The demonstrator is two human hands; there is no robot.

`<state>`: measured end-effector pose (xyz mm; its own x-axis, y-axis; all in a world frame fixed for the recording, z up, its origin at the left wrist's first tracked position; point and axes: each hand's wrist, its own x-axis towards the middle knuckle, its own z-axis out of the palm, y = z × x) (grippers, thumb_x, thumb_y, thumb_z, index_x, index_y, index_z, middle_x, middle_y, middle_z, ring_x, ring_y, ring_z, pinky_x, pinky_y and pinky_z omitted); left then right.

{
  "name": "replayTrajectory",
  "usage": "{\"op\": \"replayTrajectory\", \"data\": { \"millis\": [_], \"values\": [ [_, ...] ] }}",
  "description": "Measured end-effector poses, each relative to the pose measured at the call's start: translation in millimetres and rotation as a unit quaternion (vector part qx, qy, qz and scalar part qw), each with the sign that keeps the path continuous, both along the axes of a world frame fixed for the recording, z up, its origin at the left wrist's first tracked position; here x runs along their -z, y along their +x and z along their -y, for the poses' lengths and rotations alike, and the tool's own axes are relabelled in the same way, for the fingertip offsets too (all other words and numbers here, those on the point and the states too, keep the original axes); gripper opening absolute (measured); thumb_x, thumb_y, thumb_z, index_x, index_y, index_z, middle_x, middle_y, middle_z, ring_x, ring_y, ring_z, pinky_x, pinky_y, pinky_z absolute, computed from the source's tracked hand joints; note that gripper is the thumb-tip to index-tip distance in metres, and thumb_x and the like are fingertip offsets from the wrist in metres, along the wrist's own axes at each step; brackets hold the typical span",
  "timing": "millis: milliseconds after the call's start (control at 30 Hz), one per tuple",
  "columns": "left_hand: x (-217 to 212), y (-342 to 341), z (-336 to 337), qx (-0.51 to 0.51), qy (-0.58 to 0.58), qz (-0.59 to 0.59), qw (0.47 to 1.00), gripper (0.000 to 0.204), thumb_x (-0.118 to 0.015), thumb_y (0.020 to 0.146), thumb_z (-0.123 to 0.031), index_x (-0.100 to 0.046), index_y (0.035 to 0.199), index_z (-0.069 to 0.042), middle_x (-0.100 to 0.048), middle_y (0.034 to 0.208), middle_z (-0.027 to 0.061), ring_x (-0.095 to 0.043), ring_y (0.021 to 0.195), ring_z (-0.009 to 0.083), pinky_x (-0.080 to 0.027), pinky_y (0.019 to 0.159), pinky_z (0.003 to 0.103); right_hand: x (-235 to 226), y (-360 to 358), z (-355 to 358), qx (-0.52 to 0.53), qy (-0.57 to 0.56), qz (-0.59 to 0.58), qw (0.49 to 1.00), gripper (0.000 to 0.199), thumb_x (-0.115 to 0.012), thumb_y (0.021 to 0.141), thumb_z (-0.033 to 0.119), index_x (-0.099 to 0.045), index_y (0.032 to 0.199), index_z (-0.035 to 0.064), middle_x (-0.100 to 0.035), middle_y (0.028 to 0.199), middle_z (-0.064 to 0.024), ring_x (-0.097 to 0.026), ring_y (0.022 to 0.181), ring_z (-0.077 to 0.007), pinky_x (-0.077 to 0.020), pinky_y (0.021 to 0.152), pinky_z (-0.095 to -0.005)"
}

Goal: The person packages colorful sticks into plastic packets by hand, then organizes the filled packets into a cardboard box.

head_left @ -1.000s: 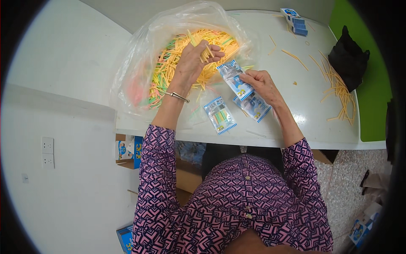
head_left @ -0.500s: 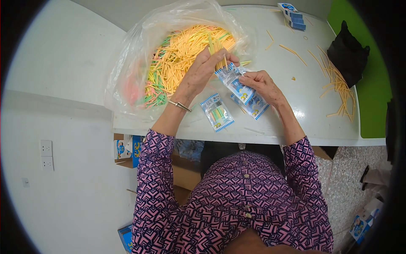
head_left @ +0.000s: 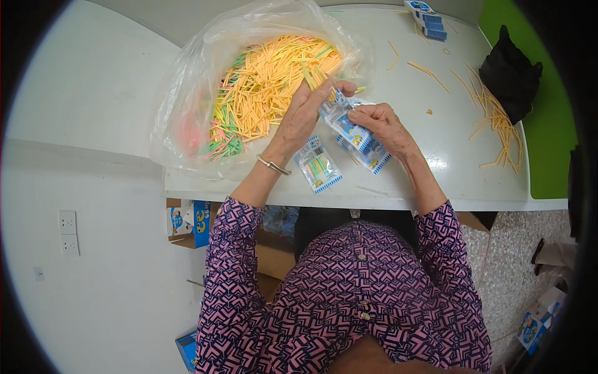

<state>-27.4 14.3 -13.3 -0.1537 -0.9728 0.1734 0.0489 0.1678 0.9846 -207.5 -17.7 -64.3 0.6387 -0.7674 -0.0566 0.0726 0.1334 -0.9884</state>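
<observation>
Near the front edge of the white table (head_left: 436, 156), both hands met over a small clear packet (head_left: 341, 119) with blue printed trim, held just above the tabletop. The left hand (head_left: 303, 115) was closed around a thin bundle of yellow sticks (head_left: 319, 80) whose ends pointed toward the packet's open top, while the right hand (head_left: 381, 124) pinched the packet's upper edge between thumb and fingers. The packet looked light, thin and limp, likely slippery film that would buckle unless gripped close to its mouth; the sticks looked light and stiff but loose, best held mid-length in a snug bunch so none slipped out. Two more packets lay flat by the front edge: one filled packet (head_left: 317, 165) below the left wrist and another packet (head_left: 372, 153) under the right hand. A large clear plastic bag (head_left: 187, 106) full of yellow, green and pink sticks sprawled over the table's left side. Scattered sticks (head_left: 495, 121) and a black cloth (head_left: 507, 75) sat toward the right edge, and a stack of blue packets (head_left: 425, 12) at the far edge.
</observation>
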Motion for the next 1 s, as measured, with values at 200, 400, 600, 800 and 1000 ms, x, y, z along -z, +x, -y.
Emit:
{"op": "replayTrajectory", "data": {
  "millis": [200,400,600,800,1000],
  "values": [
    [-3.9,13.0,1.4,-0.002,0.054,-0.073,0.996,0.035,-0.04,0.098,-0.028,-0.056,0.11,0.001,-0.062,0.104,0.0099,-0.056,0.096,0.0141,-0.045,0.087,0.028,-11.7,15.8,5.9,0.04,-0.022,-0.028,0.999,0.029,-0.061,0.089,0.027,-0.069,0.099,0.001,-0.065,0.076,0.0012,-0.054,0.064,-0.0022,-0.0422,0.057,-0.018],
    [1.8,52.6,22.0,-0.047,0.0,0.099,0.994,0.041,-0.042,0.098,-0.032,-0.042,0.126,-0.002,-0.057,0.115,0.0114,-0.053,0.103,0.0154,-0.042,0.09,0.03,-15.4,44.7,28.7,0.047,-0.088,-0.015,0.995,0.029,-0.06,0.089,0.026,-0.068,0.1,0.0008,-0.063,0.078,0.004,-0.052,0.068,-0.0015,-0.0411,0.061,-0.0175],
    [-6.8,68.3,37.0,-0.203,-0.076,0.113,0.97,0.039,-0.052,0.094,-0.026,-0.048,0.122,0.001,-0.057,0.113,0.0114,-0.055,0.102,0.0149,-0.044,0.087,0.029,-15.3,63.7,51.0,0.05,-0.105,0.005,0.993,0.029,-0.06,0.089,0.025,-0.067,0.105,0.0013,-0.065,0.084,0.0022,-0.054,0.076,-0.0027,-0.0428,0.068,-0.0189],
    [-8.0,70.0,45.6,-0.101,-0.077,0.152,0.98,0.024,-0.061,0.085,-0.009,-0.059,0.106,0.003,-0.063,0.097,0.0083,-0.062,0.082,0.0112,-0.049,0.072,0.023,-16.9,66.1,54.6,0.037,-0.11,0.064,0.991,0.031,-0.063,0.087,0.023,-0.066,0.107,-0.0002,-0.066,0.086,-0.0017,-0.057,0.076,-0.0051,-0.046,0.07,-0.0205],
    [-16.4,49.2,34.9,-0.072,-0.09,0.102,0.988,0.029,-0.064,0.083,-0.006,-0.055,0.109,0.002,-0.062,0.095,0.0057,-0.06,0.086,0.0095,-0.049,0.072,0.023,-15.4,51.1,51.5,-0.006,-0.057,0.009,0.998,0.028,-0.067,0.083,0.023,-0.068,0.1,0.0016,-0.066,0.082,-0.0006,-0.057,0.072,-0.005,-0.045,0.067,-0.0201]
  ]
}}
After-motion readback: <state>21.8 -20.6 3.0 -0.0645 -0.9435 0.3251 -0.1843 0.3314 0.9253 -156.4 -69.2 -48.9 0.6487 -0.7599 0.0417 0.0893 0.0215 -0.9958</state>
